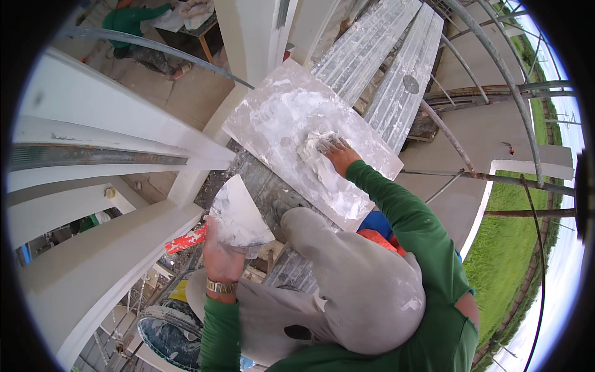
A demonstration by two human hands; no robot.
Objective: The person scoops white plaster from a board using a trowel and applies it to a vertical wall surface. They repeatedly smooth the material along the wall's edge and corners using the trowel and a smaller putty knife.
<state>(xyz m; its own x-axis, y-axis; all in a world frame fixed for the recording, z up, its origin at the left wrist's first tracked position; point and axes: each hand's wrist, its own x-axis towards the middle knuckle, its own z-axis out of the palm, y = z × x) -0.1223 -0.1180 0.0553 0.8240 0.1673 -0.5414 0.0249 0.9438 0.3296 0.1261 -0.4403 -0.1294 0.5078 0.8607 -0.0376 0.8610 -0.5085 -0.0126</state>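
A pale rectangular board lies across the planks, smeared with white powder and wet paste. On it my right hand grips a lump of wet white plaster, its whitened fingers partly sunk into the mass. At the left, my left hand is closed on a wide-bladed plastering trowel. White plaster coats the trowel's blade. Its red, white-splashed handle sticks out to the left of the hand, and part of the grip is hidden by the palm.
Metal scaffold planks run away beyond the board. Curved scaffold tubes stand at the right, above grass. Pale wall beams border the left side. A plaster-stained bucket is low left. Another person works at the far left.
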